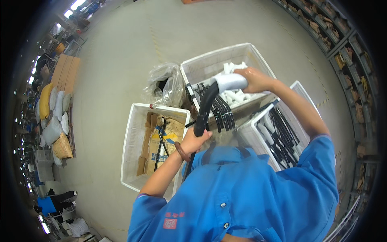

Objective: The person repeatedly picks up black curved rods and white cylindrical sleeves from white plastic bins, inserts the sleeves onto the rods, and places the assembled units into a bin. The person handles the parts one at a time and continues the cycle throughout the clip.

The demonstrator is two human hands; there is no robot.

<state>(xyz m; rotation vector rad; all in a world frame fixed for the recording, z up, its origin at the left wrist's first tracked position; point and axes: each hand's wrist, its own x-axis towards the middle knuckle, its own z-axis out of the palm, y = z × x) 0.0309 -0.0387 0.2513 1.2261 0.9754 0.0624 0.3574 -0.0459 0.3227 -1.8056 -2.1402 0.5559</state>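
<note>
My left hand (195, 141) is wrapped round a bent black tube (207, 105), which slants up from my waist. At the tube's upper end a white sleeve (230, 82) covers the tip, and my right hand (255, 80) grips that sleeve at its far end. Under my right hand stands a white crate (215, 55) holding loose white sleeves (236, 97). Several bent black tubes (222, 112) lean over its near edge, their lower ends toward me. What lies directly beneath my right palm is hidden.
To the right, another crate (258, 141) holds black tubes with white sleeves. A third crate (128, 151) on the left contains a brown paper sack (171, 135) and black rods. Beside it sits a clear plastic bag (165, 90). Shelving (342, 52) lines the right side.
</note>
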